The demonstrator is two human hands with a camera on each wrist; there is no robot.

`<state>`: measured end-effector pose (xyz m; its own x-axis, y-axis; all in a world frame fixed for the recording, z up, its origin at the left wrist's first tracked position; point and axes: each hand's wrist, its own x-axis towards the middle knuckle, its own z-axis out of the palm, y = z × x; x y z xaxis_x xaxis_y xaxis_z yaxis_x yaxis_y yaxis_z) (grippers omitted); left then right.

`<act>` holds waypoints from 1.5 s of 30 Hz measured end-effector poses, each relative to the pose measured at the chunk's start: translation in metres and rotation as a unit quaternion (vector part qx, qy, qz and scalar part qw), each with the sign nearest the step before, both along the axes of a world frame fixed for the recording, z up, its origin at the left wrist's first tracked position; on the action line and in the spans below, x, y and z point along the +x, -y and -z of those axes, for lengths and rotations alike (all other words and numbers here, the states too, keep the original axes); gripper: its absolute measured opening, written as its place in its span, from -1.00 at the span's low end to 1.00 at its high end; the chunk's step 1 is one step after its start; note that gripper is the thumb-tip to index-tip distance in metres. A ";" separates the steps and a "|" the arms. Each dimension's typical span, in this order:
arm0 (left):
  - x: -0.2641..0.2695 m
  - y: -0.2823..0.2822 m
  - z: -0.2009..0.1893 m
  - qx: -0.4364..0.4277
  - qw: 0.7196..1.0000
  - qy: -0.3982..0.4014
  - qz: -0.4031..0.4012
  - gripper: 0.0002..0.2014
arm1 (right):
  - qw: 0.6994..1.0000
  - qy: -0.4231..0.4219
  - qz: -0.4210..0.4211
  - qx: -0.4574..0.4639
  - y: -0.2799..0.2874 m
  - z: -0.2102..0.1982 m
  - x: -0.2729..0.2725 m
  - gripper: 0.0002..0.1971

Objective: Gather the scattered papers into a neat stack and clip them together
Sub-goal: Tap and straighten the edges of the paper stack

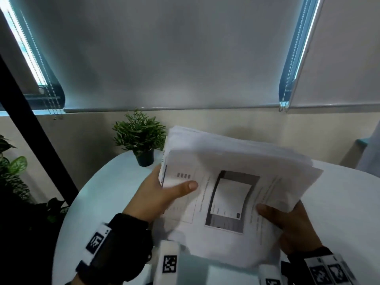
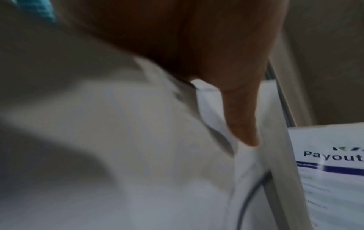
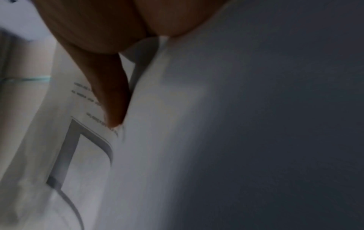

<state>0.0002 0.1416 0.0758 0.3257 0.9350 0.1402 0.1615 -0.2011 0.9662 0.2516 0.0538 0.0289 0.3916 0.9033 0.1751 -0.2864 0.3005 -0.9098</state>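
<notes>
A thick bundle of white printed papers point(image 1: 230, 194) is lifted above the round white table point(image 1: 107, 194), tilted toward me, its sheets unevenly aligned. My left hand point(image 1: 164, 194) grips the bundle's left edge, thumb lying on the top sheet. My right hand point(image 1: 287, 221) grips the lower right edge, thumb on top and fingers underneath. The top sheet shows a dark-framed picture. In the left wrist view a thumb point(image 2: 242, 109) presses on the papers point(image 2: 138, 140). The right wrist view shows a thumb point(image 3: 112, 96) on the printed sheet point(image 3: 88, 155). No clip is in view.
A small potted green plant point(image 1: 141, 140) stands at the table's far edge, just left of the bundle. Leafy plants point(image 1: 12, 167) and a black post point(image 1: 35, 128) are at the left. A blind-covered window and a wall lie behind the table.
</notes>
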 end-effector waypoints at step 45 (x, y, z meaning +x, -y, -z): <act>0.013 -0.002 0.022 0.091 0.978 0.180 -0.046 -0.34 | 0.987 0.148 0.019 0.063 -0.032 -0.026 0.008 -0.12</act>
<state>0.0136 0.1433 0.0535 0.1402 0.9071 0.3970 -0.1571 -0.3755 0.9134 0.2595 0.0863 0.0546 0.3386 0.8532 0.3968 0.0003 0.4216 -0.9068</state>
